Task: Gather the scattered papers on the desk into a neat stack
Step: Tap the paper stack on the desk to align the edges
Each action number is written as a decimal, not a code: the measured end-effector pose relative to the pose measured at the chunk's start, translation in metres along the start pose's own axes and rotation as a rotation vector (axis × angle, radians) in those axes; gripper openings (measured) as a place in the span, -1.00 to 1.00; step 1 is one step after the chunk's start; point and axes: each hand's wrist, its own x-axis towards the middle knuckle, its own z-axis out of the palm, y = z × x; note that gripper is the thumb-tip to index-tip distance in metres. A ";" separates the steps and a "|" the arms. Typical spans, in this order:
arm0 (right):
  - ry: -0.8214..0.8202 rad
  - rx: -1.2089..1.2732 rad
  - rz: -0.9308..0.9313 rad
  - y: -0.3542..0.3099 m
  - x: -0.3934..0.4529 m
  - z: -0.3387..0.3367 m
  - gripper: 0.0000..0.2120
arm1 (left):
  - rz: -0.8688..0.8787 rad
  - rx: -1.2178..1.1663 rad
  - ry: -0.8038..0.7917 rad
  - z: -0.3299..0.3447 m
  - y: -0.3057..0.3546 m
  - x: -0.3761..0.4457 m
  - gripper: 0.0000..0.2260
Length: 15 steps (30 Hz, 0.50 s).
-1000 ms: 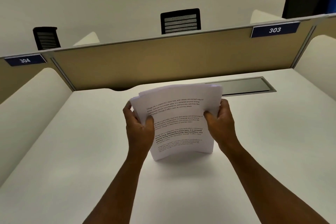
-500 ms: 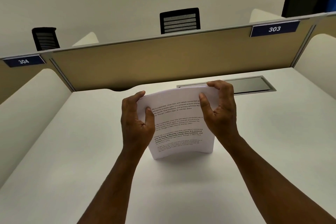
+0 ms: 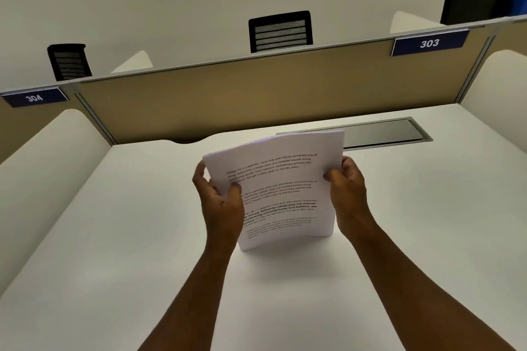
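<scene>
The papers stand upright as one bundle at the middle of the desk, lower edge down on or just above the surface, printed side toward the camera, bowed slightly across their width. The left hand pinches the left edge, thumb curled over the front sheet and fingers behind; the right hand grips the right edge the same way, thumb on the front, fingers hidden behind the sheets. The top edges look nearly flush, with only a faint stagger at the upper left corner. No loose sheet shows elsewhere on the desk, so the gathering seems done; what is left, I judge, is a last squaring and laying the stack flat. Behind it lie a grey cable tray lid and the tan divider panel.
</scene>
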 end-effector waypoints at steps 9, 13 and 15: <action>-0.055 -0.101 0.146 0.016 0.003 -0.005 -0.74 | -0.236 -0.006 -0.051 0.008 -0.013 0.003 -0.73; -0.057 -0.103 0.050 0.009 0.003 -0.012 -0.77 | -0.210 -0.068 -0.047 0.002 -0.011 0.004 -0.76; -0.051 -0.066 0.064 0.010 0.002 -0.013 -0.76 | -0.204 -0.064 -0.078 0.002 -0.012 0.002 -0.70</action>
